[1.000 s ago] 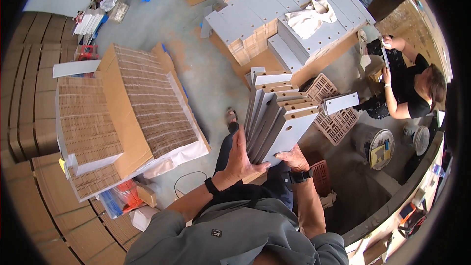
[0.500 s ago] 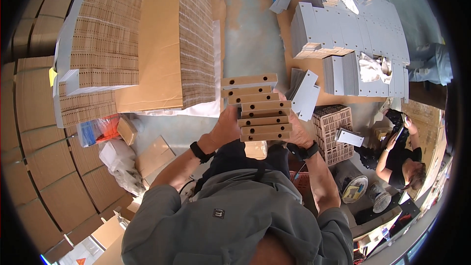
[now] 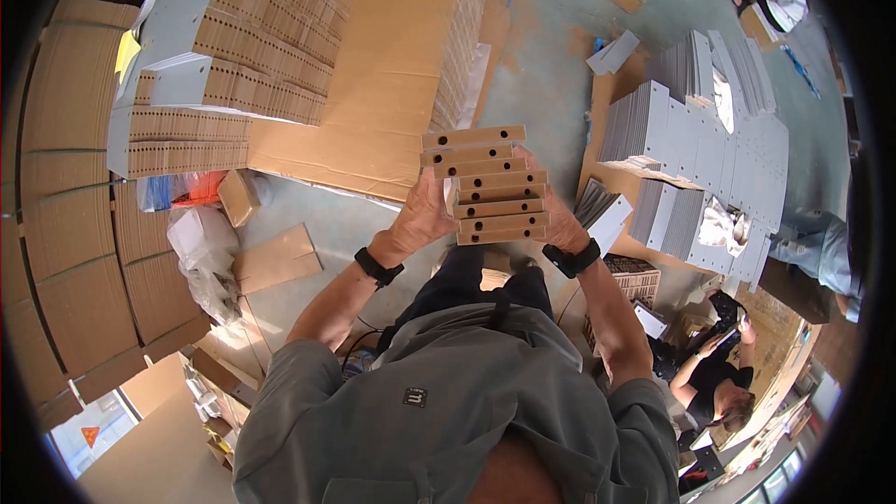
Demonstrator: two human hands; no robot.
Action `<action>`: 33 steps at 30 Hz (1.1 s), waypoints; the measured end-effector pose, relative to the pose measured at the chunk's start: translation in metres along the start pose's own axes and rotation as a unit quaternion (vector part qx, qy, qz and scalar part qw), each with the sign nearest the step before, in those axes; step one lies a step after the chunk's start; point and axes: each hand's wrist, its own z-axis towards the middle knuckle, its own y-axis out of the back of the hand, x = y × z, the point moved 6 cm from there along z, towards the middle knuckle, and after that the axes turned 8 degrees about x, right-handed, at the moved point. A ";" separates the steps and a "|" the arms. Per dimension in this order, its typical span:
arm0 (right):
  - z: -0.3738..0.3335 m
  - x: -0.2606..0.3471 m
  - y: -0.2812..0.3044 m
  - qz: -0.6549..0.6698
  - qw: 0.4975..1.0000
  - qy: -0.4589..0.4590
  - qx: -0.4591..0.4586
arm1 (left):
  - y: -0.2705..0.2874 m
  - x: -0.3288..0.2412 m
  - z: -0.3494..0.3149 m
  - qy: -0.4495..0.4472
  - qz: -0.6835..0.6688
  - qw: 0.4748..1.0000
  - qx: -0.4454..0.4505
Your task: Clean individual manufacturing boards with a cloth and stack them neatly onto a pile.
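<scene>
In front of my body I carry a stack of drilled boards [image 3: 495, 194] between both hands. Their brown edges face up, each with round dark holes, and the boards are staggered rather than flush. My left hand [image 3: 420, 217] grips the left side of the stack, with the thumb along it. On the opposite side, my right hand [image 3: 564, 224] is closed against the board ends; its fingers are partly hidden. The large pile of similar drilled boards [image 3: 266, 37] stands to the far left, apart from my hands.
A cardboard sheet [image 3: 373, 65] lies beside the pile. Grey panels [image 3: 695, 140] stand in stacks to the right on cardboard. Plastic-wrapped items [image 3: 201, 247] and a loose cardboard piece [image 3: 277, 259] are on the left floor. People work at the right [image 3: 723, 383] and far right [image 3: 779, 0].
My body has turned to the left, so the surroundings swing clockwise in view. Both hands still hold the board stack, now slightly farther up in the picture.
</scene>
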 end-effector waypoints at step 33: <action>0.181 -0.051 -0.088 -0.185 0.962 0.105 0.173 | 0.132 -0.003 -0.037 -0.025 0.321 0.921 -0.220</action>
